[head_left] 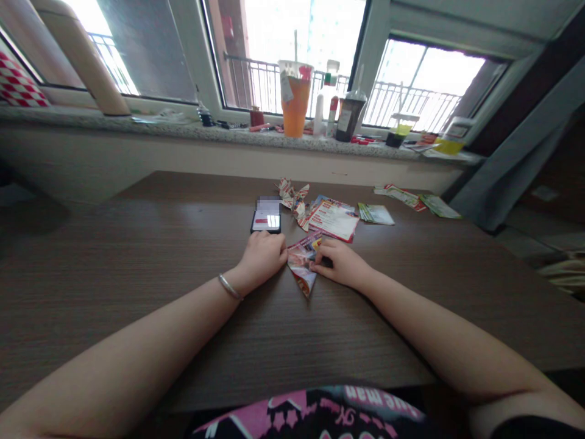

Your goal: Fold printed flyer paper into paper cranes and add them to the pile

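glossy red-and-white folded paper triangle (301,263) lying on the dark wood-grain table (137,292), right hand (342,263) with fingers (322,259) spread on its edge, firmness of hold unclear, left hand (260,259) loosely curled, holding nothing, just beside it, touching a black smartphone (265,222).
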The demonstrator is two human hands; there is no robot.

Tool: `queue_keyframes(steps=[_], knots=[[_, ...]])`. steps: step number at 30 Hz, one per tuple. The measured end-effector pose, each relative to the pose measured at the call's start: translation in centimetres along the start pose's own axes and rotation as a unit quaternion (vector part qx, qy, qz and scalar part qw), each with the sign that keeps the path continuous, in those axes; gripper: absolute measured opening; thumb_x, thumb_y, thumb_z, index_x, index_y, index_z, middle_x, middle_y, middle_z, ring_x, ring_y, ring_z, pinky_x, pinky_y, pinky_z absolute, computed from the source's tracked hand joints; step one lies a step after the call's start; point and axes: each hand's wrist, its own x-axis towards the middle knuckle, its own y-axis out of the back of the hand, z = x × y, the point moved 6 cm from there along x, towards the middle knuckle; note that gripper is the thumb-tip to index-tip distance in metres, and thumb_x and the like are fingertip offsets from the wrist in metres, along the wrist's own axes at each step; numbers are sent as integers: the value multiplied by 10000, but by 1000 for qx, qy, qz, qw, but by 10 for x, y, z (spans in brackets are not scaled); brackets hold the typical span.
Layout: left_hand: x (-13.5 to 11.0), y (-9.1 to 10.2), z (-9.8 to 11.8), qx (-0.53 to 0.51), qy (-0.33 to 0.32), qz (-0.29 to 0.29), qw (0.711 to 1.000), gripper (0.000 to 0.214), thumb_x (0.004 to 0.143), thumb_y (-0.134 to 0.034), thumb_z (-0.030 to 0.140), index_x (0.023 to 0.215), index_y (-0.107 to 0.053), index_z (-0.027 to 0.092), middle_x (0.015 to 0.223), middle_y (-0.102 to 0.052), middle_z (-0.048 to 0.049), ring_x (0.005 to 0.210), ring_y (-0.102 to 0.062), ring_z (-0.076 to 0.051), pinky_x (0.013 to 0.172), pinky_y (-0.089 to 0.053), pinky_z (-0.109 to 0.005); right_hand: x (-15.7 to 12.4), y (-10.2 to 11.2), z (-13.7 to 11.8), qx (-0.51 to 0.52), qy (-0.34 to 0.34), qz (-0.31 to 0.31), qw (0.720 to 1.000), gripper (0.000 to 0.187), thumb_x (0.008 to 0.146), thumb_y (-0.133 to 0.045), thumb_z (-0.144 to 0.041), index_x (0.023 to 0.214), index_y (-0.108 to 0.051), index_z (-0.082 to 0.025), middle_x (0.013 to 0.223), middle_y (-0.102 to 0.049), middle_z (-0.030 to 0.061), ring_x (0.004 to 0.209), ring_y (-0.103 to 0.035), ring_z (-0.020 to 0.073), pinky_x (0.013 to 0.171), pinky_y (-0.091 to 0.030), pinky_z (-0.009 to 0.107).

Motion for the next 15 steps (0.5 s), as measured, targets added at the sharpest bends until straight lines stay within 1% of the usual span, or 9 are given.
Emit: queue_keyframes(steps=[6,15], knots=[[0,0,0,-2,-5,8,1000,195,859,-487,315,776,-614,192,826,-681,-81,837,-590,-257,745,-381,-358,0,-1,-1,-2,-1,-15,1000,184,787,-704,-311,771,-581,-175,840,-573,37,807,-522,167,724,-401,278],[-1,1,0,-5,-7,10,1000,197,865,-481,306,770,-609,192,825,-683,-79,842,-593,-257,742,-378,-357,-2,-1,-4,-19,10,-46,999,265,758,-727,-397,832,-598,-178,927,-572,61,889,-514,199,800,-407,322]])
